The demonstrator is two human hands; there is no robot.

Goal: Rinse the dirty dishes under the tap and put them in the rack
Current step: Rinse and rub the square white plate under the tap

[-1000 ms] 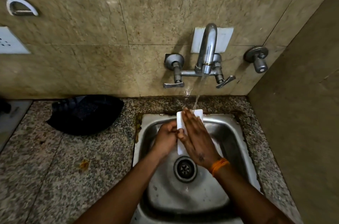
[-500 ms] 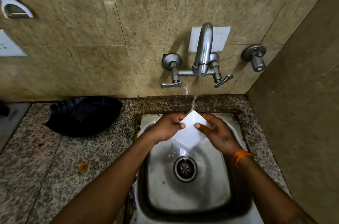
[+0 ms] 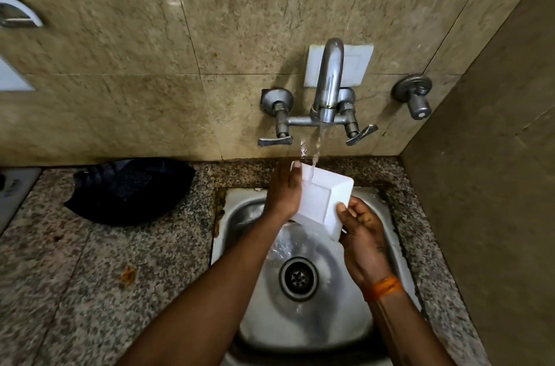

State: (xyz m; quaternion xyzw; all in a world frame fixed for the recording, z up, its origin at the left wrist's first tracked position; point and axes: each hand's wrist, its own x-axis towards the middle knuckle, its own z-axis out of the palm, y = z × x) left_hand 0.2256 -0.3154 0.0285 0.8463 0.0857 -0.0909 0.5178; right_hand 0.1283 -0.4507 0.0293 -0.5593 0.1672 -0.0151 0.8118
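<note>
The right hand [image 3: 365,241] is pinching the near right edge of a white square dish [image 3: 322,200], thumb lying on the inner face and the fingers curling behind, where they are hidden by the dish wall. The left hand [image 3: 285,190] is lying against the dish's left side with fingers straight and pointing at the wall; its palm side is out of sight, so how much of it is pressing on the dish is hard to make out. Between the two grips the dish is hanging tilted over the back of the steel sink [image 3: 240,215], its far corner sitting under the stream from the tap [image 3: 329,80] — water is striking just inside that corner and running off the low edge toward the drain [image 3: 298,278]. An orange band [image 3: 383,287] is circling the right wrist. Beside the sink, on the speckled stone surface [image 3: 90,275], a dark crumpled cloth [image 3: 129,190] is lying against the wall. At the left border a white fixture [image 3: 18,11] is being cut off by the frame — blurred, not identifiable. The sink's near rim is also running out of view.
</note>
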